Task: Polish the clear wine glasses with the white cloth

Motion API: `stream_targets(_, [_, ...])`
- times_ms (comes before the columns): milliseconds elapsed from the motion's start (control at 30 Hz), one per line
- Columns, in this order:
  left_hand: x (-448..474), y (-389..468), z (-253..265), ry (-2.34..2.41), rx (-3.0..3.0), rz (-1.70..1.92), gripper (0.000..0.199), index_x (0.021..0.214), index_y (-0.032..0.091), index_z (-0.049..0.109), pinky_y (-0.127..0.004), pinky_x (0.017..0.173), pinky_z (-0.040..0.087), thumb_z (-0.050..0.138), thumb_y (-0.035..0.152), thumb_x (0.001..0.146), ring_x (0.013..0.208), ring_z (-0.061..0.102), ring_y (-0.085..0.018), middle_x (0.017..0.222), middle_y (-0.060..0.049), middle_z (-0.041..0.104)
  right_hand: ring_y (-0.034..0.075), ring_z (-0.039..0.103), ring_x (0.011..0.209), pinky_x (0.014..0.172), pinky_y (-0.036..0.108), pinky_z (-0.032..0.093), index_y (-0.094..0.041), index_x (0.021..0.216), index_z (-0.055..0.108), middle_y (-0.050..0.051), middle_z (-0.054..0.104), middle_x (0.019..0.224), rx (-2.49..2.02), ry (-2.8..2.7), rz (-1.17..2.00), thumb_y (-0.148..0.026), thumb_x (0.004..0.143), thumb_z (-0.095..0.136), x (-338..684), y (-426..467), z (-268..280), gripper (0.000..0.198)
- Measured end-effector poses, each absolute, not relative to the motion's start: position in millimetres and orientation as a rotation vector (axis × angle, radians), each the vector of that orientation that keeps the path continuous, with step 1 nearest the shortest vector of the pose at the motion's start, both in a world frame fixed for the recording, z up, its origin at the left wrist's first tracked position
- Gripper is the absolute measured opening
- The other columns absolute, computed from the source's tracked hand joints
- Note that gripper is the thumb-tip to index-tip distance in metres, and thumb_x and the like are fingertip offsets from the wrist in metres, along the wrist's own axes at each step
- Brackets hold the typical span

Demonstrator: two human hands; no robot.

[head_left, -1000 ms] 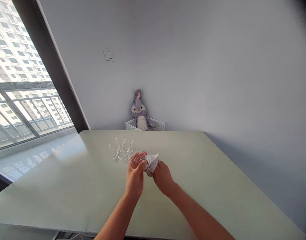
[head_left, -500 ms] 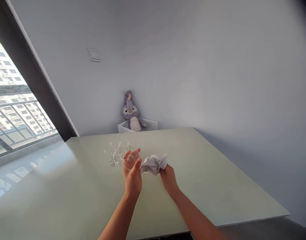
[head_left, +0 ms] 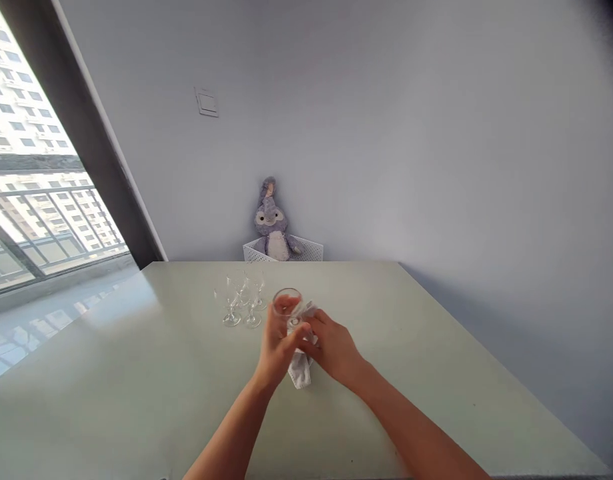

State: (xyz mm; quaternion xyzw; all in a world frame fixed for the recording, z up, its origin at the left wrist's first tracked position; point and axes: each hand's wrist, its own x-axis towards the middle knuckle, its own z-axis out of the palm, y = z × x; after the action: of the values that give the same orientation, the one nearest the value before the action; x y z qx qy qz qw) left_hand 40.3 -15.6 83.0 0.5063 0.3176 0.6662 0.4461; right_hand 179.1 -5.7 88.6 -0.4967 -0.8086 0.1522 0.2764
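A clear stemmed glass [head_left: 287, 300] is tilted above the table, its rim facing up and away from me. My left hand [head_left: 276, 347] is closed around its bowl. My right hand [head_left: 333, 343] pinches a pale grey cloth [head_left: 300, 371] against the glass's stem and base, and one end of the cloth hangs below the fingers. Parts of the glass's stem and foot are hidden by the cloth and fingers. Just left of my hands, several more stemmed glasses [head_left: 231, 317] stand upright in a close group.
The pale green table [head_left: 136, 400] stretches out on both sides of my arms. Beyond its far edge, a grey plush toy [head_left: 271, 220] sits in a white perforated basket [head_left: 312, 251] by the wall. A window [head_left: 46, 187] is at the left.
The right hand with the cloth has come left against the glass, from beside it to around its stem and base. The glass has turned more upright, and the view has shifted slightly.
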Motion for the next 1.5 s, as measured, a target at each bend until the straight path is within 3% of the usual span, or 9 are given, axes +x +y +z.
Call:
stream_targets(233, [52.3, -18.6, 80.9, 0.824, 1.474, 1.582, 0.043, 0.114, 0.023, 0.048, -0.038, 0.102, 0.034, 0.066, 0.025, 0.076, 0.123, 0.042, -0.026, 0.119, -0.008, 0.050, 0.013, 0.045, 0.050, 0.048, 0.024, 0.025, -0.022, 0.084, 0.042, -0.003, 0.056, 0.069, -1.512, -1.950, 0.390, -0.026, 0.073, 0.052, 175.3, 6.1, 80.0, 0.016])
stream_targets(433, [56.1, -17.0, 76.1, 0.895, 1.424, 1.473, 0.044, 0.116, 0.022, 0.048, -0.036, 0.092, 0.042, 0.065, 0.032, 0.076, 0.116, 0.049, -0.026, 0.120, -0.010, 0.052, 0.011, 0.042, 0.051, 0.047, 0.022, 0.028, -0.021, 0.065, 0.046, -0.005, 0.050, 0.057, -1.160, -1.857, 0.838, -0.027, 0.069, 0.056, 179.1, 11.0, 69.2, 0.012])
stream_targets(633, [54.2, -9.8, 52.9, 0.945, 1.393, 1.434, 0.081, 0.132, 0.025, 0.042, -0.034, 0.099, 0.035, 0.078, 0.031, 0.060, 0.127, 0.040, -0.028, 0.135, -0.012, 0.047, 0.010, 0.039, 0.050, 0.047, 0.021, 0.030, -0.019, 0.059, 0.048, -0.004, 0.045, 0.053, -1.005, -1.763, 1.035, -0.028, 0.076, 0.049, 182.2, 14.1, 60.7, 0.020])
stream_targets(700, [53.2, -6.5, 43.0, 0.999, 1.370, 1.333, 0.088, 0.135, 0.024, 0.037, -0.034, 0.094, 0.038, 0.079, 0.032, 0.059, 0.117, 0.050, -0.027, 0.125, -0.013, 0.056, 0.009, 0.038, 0.049, 0.046, 0.021, 0.031, -0.019, 0.062, 0.050, -0.004, 0.043, 0.053, -0.996, -1.681, 1.075, -0.031, 0.079, 0.047, 186.6, 15.1, 59.7, 0.021])
stream_targets(800, [54.9, -2.4, 32.3, 1.071, 1.319, 1.155, 0.074, 0.131, 0.021, 0.042, -0.030, 0.079, 0.045, 0.073, 0.037, 0.066, 0.088, 0.061, -0.021, 0.101, -0.009, 0.066, 0.010, 0.042, 0.052, 0.047, 0.021, 0.033, -0.017, 0.067, 0.057, -0.002, 0.048, 0.059, -0.979, -1.598, 1.115, -0.033, 0.077, 0.050, 191.7, 17.1, 58.1, 0.020])
stream_targets(933, [60.8, 1.2, 25.7, 1.065, 1.294, 1.111, 0.056, 0.113, 0.018, 0.054, -0.022, 0.066, 0.044, 0.074, 0.035, 0.064, 0.078, 0.059, -0.016, 0.092, -0.006, 0.065, 0.010, 0.045, 0.054, 0.046, 0.021, 0.034, -0.015, 0.069, 0.062, 0.000, 0.053, 0.066, -1.000, -1.480, 1.147, -0.037, 0.074, 0.056, 192.4, 21.9, 50.6, 0.023])
stream_targets(1100, [62.2, 4.5, 18.1, 1.134, 1.266, 1.001, 0.029, 0.087, 0.014, 0.059, -0.019, 0.050, 0.034, 0.069, 0.028, 0.064, 0.057, 0.046, -0.010, 0.066, 0.002, 0.056, 0.006, 0.033, 0.041, 0.039, 0.020, 0.027, -0.013, 0.064, 0.058, -0.006, 0.038, 0.048, -1.121, -1.280, 1.154, -0.042, 0.077, 0.052, 192.4, 37.2, 33.1, 0.032])
stream_targets(1233, [56.3, 6.6, 8.2, 1.231, 1.216, 0.924, 0.016, 0.061, 0.014, 0.055, -0.020, 0.045, 0.025, 0.067, 0.024, 0.060, 0.049, 0.038, -0.008, 0.052, 0.005, 0.046, 0.007, 0.039, 0.041, 0.041, 0.020, 0.033, -0.012, 0.079, 0.061, -0.007, 0.042, 0.050, -1.249, -1.198, 1.094, -0.038, 0.087, 0.049, 216.3, 67.3, 24.5, 0.030])
stream_targets(1500, [41.2, 12.1, -3.4, 1.289, 1.043, 1.025, 0.025, 0.080, 0.015, 0.060, -0.020, 0.051, 0.034, 0.066, 0.033, 0.064, 0.056, 0.047, -0.011, 0.063, 0.003, 0.053, 0.016, 0.061, 0.083, 0.071, 0.034, 0.052, -0.013, 0.108, 0.056, 0.006, 0.060, 0.102, -1.636, -1.084, 0.840, -0.031, 0.089, 0.053, 326.2, 156.5, 13.9, 0.026])
